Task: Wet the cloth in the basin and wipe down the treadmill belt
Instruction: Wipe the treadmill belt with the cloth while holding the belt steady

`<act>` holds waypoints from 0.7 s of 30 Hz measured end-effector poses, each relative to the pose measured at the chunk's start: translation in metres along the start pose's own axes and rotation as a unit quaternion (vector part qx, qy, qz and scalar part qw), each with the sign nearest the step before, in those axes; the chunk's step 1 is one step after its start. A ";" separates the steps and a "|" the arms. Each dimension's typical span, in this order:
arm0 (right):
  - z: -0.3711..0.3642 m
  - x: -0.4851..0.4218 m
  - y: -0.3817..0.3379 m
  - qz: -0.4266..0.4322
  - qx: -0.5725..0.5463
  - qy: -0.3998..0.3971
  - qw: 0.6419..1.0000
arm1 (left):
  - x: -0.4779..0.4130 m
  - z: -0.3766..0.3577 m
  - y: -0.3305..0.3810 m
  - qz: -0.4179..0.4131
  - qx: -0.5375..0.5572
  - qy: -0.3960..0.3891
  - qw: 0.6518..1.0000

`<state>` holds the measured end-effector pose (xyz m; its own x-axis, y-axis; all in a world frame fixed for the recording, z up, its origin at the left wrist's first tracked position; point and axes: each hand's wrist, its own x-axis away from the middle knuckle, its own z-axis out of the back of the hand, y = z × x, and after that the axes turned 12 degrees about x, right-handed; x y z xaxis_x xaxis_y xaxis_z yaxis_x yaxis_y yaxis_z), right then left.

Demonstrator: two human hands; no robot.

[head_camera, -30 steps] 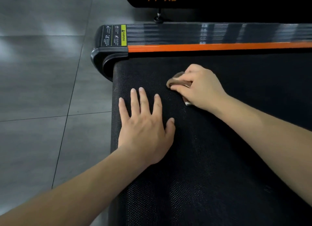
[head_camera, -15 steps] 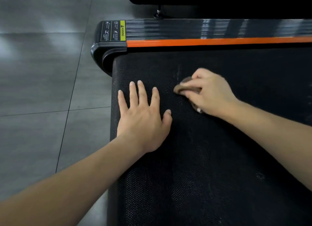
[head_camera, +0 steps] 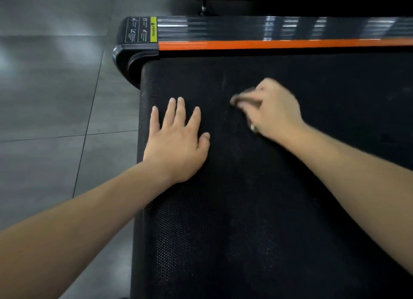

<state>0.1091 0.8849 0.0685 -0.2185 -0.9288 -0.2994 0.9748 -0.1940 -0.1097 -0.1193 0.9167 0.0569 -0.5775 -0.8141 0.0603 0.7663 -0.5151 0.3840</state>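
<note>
Underfoot at left, grey tiled floor (head_camera: 51, 93), smooth and faintly glossy, crossed by thin dark grout lines
Filling the right and centre, black treadmill belt (head_camera: 257, 209), matte, finely dimpled in a woven dot pattern, rounded along its left edge
Along the far side, glossy ribbed black side rail (head_camera: 279, 28), edged with a flat orange stripe (head_camera: 279, 44), ending in a rounded black plastic end cap (head_camera: 125, 57)
Near that corner, small rectangular warning label (head_camera: 143, 29) with a yellow-green band, print too small to read
Left hand (head_camera: 176, 140) pressed flat on the belt near its left edge, fingers spread, holding nothing
Right hand (head_camera: 271, 110), motion-blurred, grip closed around a bunched brownish cloth (head_camera: 242, 97) touching the belt, just beside the left hand
Pale fold of cloth showing under the heel of the right hand
</note>
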 end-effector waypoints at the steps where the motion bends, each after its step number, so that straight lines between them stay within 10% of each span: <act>1: -0.002 -0.013 0.004 -0.040 0.015 0.000 0.999 | 0.007 -0.002 0.003 -0.003 0.004 0.000 1.000; 10: 0.025 0.096 -0.015 0.145 -0.073 -0.050 0.985 | 0.074 -0.023 0.022 -0.052 -0.012 0.030 0.998; 16: 0.005 0.032 -0.010 -0.047 0.019 -0.003 0.999 | 0.073 -0.020 0.024 -0.049 -0.021 0.017 0.998; 21: 0.030 0.122 -0.026 0.100 -0.069 -0.032 0.992 | 0.073 -0.020 0.022 -0.049 -0.024 0.009 0.998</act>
<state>0.0581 0.7668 0.0631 -0.0130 -0.9633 -0.2681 0.9822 0.0379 -0.1839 -0.1387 0.8408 0.0511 -0.6460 -0.7633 0.0082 0.7192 -0.6050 0.3417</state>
